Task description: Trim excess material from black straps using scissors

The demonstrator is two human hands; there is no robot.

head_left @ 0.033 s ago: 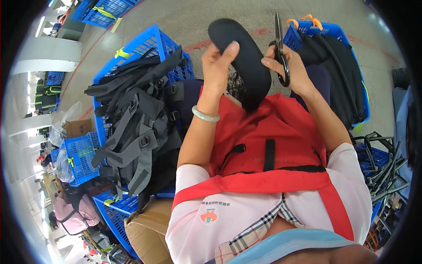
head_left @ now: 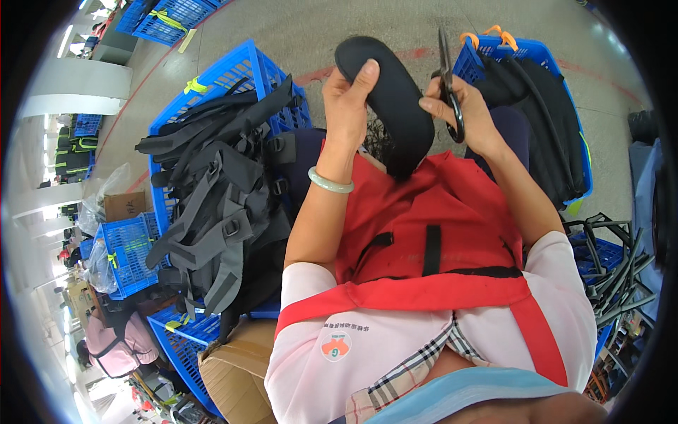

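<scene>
A curved black padded strap (head_left: pixel 390 92), smooth and wide, is held up over my lap. My left hand (head_left: pixel 347 95) pinches its upper left edge, thumb on the front face. In my right hand (head_left: pixel 462 106) is a pair of dark metal scissors (head_left: pixel 445 60), blades together and pointing up. The thumb and fingertips of that hand are close to the strap's right edge; whether they touch it I cannot tell. The strap's lower end hangs just above my red apron (head_left: pixel 452 205).
A blue crate (head_left: pixel 164 134) heaped with black and grey buckled straps stands on my left. Another blue crate (head_left: pixel 586 152) with long black pads is on my right, dark strips (head_left: pixel 621 275) below it. A cardboard box (head_left: pixel 233 367) sits lower left. A person in pink (head_left: pixel 123 343) is farther off.
The scissors and my right hand have shifted slightly left and down. The strap's top end has dropped a little, and my left hand has moved slightly with it.
</scene>
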